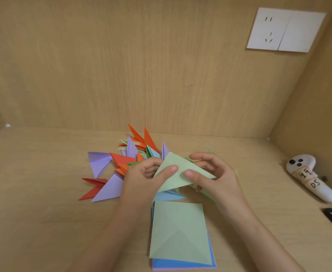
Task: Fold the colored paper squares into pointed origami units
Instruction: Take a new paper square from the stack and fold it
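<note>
Finished units [120, 160]: a colored pile on the bench [43, 203], left of the hands.
Left grip [141, 178]: thumb and fingers pinch the green sheet [177, 168], lifted above the bench.
Green sheet: light, thin, it creases easily (better to hold it at the edges).
Spare squares [178, 232]: stacked nearer to the person.
Right grip [218, 177]: pinches the other side of the same sheet.
</note>
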